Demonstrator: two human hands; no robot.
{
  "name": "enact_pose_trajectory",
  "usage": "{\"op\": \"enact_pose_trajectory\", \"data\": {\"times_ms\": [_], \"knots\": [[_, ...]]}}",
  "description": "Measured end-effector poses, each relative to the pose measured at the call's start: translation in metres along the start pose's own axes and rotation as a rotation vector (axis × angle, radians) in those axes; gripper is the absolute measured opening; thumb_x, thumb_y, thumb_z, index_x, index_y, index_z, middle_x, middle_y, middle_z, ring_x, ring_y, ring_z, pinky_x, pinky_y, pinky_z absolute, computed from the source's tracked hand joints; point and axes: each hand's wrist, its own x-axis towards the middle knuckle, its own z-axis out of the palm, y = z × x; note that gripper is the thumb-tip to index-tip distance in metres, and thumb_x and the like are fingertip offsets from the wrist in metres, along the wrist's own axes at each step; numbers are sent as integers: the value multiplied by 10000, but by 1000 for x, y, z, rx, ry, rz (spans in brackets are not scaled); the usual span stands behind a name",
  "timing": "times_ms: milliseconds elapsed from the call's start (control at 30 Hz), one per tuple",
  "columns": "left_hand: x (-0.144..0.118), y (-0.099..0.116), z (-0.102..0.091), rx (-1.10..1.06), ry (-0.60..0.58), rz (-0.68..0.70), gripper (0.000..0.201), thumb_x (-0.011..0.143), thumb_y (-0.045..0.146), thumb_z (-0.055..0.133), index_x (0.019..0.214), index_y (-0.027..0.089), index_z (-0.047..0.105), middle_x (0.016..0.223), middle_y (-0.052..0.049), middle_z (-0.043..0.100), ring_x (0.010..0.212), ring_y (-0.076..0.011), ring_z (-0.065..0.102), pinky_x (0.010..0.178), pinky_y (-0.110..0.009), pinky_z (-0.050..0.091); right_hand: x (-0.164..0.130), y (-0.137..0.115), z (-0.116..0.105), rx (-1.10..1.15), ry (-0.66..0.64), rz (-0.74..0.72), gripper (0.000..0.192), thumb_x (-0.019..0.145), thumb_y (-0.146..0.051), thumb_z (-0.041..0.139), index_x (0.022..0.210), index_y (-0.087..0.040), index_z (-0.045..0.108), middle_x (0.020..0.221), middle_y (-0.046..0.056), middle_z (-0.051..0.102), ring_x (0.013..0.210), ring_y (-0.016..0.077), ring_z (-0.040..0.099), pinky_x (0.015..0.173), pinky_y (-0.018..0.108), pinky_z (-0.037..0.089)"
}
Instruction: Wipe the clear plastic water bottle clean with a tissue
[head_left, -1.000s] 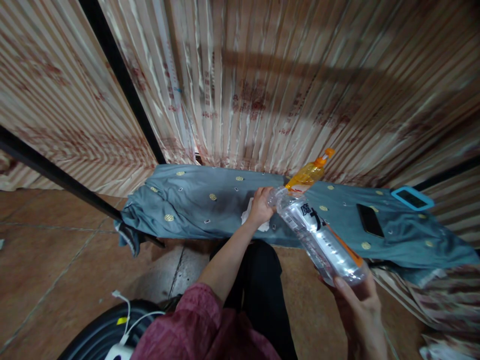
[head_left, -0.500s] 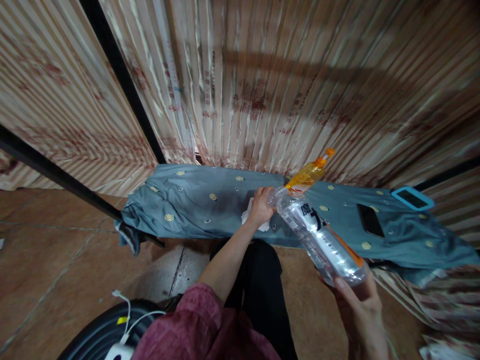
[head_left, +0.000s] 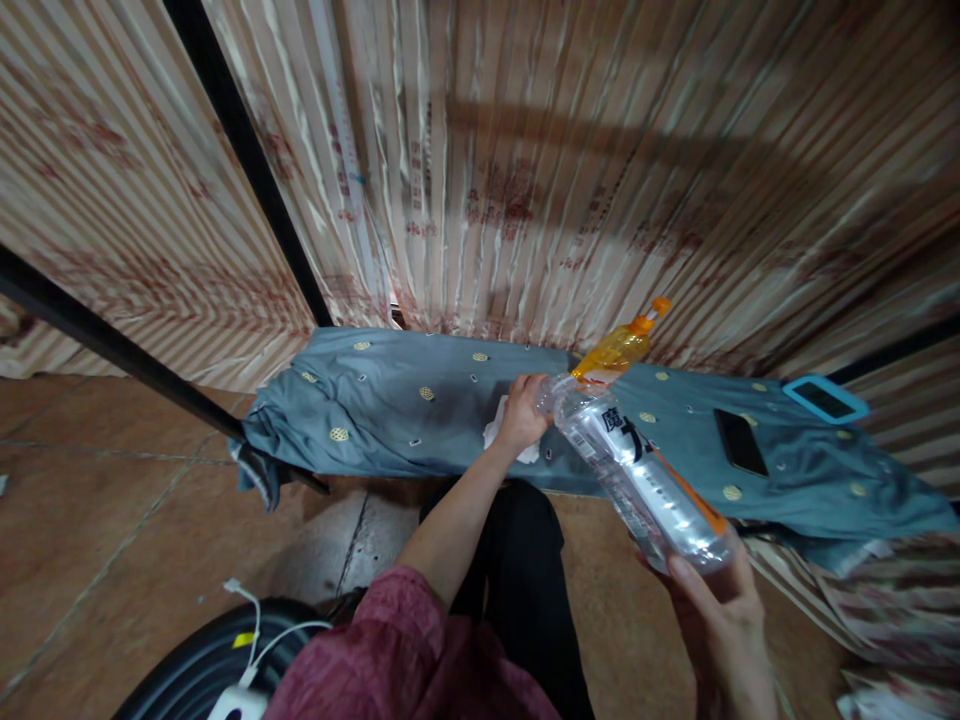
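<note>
Right hand grips the base of a clear bottle, tipped neck-first toward the left hand, closed on a white cloth. Over-tilting risks wetting the blue cover beneath.

Black Chinese characters run along the label of the clear plastic bottle; the first looks like 魔 and the next like 力, though the second is partly turned out of sight. Beside them a strip of fine print sits on the same label, too small to read. Faded red printed marks show on the striped curtain behind, too blurred to make out. The orange bottle carries a pale label, unreadable from here.
</note>
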Motion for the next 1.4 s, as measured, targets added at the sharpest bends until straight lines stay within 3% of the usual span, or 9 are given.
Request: {"op": "enact_pose_trajectory", "data": {"times_ms": [300,600,733,1100,1400], "knots": [[0,0,0,-3,-7,11,485,823,182,790,1290,228,669,1257,-103,697,1232,-299,652,1136,-491,559,-4,-6,4,-54,1,-15,903,641,-411,997,1471,-315,652,1461,97,648,1269,346,622,796,382,660],[1,3,-2,1,-14,-10,476,834,188,789,1292,260,681,1265,-80,690,1235,-288,650,1151,-485,553,-5,-8,8,-57,16,-10,929,616,-430,1010,1460,-300,644,1454,93,636,1235,317,628,803,344,651],[1,4,-3,5,-13,-12,479,826,188,789,1288,242,676,1263,-93,695,1235,-295,657,1151,-487,555,-8,-13,13,-57,12,6,958,609,-447,1007,1477,-308,625,1488,104,611,1211,330,638,788,383,661],[0,5,-4,1,-24,-6,470,825,188,795,1276,237,669,1264,-93,700,1257,-296,651,1163,-486,544,-1,-3,-1,-29,-16,7,881,630,-362,1016,1437,-315,666,1446,87,619,1241,318,609,800,361,661],[1,4,-3,5,-24,-14,448,840,170,768,1273,225,667,1255,-100,697,1248,-298,645,1155,-485,542,-1,-1,0,-36,-35,-6,879,646,-370,1008,1449,-307,655,1461,96,632,1232,316,632,814,366,653]]}}
